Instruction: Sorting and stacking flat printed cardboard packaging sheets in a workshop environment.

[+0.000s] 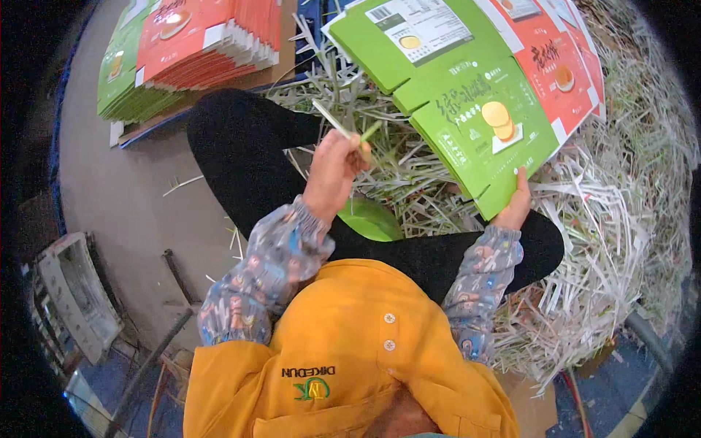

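Note:
My left hand (333, 174) is closed on thin paper strips (332, 118), one white and one green, which stick out past its fingertips. With my right hand (513, 203) I grip the lower corner of a green flat box blank (456, 109), its thumb lying on the printed face. The blank is part of a tilted stack, or lies against one; a red box blank (551, 73) shows along its right side. Under the blank's left edge there is a heap of shredded paper strips (394, 160), lying around my folded legs.
At the upper left, piles of red box blanks (212, 55) and green box blanks (135, 91) lie on cardboard. More shredded paper (584, 270) is heaped along the right. A bright green rounded thing (371, 217) sits between my legs. A pale framed object (79, 292) stands at the far left.

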Demonstrator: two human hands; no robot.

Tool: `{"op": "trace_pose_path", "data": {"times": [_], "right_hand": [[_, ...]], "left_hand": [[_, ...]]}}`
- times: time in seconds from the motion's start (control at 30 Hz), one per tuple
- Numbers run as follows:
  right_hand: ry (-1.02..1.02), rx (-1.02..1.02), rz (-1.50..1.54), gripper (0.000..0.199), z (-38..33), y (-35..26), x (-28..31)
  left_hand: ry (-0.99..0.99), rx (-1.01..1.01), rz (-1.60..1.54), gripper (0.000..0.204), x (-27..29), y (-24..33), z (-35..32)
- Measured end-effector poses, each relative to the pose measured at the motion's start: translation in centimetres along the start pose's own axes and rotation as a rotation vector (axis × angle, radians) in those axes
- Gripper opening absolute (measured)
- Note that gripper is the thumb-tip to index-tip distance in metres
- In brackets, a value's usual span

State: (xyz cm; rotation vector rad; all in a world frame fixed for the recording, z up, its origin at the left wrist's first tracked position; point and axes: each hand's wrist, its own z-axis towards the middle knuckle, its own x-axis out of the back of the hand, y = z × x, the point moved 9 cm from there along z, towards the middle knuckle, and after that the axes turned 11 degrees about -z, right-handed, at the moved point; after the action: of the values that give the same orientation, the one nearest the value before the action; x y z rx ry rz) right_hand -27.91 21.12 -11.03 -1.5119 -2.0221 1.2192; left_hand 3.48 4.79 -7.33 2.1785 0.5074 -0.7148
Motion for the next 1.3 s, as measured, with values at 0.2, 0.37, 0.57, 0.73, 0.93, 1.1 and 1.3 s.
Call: {"op": "trace_pose_path", "data": {"times": [0.2, 0.37, 0.57, 0.73, 0.93, 1.1, 1.3], "right_hand": [[-0.052, -0.013, 0.043, 0.038, 0.2, 0.0, -0.5], [-0.107, -0.008, 0.114, 0.039, -0.9, -0.5, -2.4], [-0.119, 0.047, 0.032, 0.037, -1.3, -0.9, -2.6], [-0.169, 0.057, 0.115, 0.040, -6.3, 0.2, -6.7], [-0.418, -0.131, -0.181, 0.030, -8.0, 3.2, -8.2], [0.513, 0.449, -0.487, 0.038, -1.4, -4.5, 1.8], [0.030, 0.169, 0.381, 0.046, 6.8, -2.9, -2.0]], "left_hand": [[-0.286, 0.268, -0.004, 0.004, -2.4, 1.2, -6.7], [-0.109, -0.191, 0.631, 0.018, -0.1, 10.6, -3.9], [-0.076, -0.821, 0.971, 0.048, -7.0, 9.6, -3.4], [-0.248, 0.397, 0.057, 0.035, -8.1, -8.3, -2.0], [-0.088, 0.242, 0.011, 0.036, -5.4, -6.9, 0.7], [-0.117, 0.163, -0.002, 0.035, -5.1, -2.1, 1.6], [-0.073, 0.207, 0.015, 0.033, -3.3, 0.7, 3.1]]}}
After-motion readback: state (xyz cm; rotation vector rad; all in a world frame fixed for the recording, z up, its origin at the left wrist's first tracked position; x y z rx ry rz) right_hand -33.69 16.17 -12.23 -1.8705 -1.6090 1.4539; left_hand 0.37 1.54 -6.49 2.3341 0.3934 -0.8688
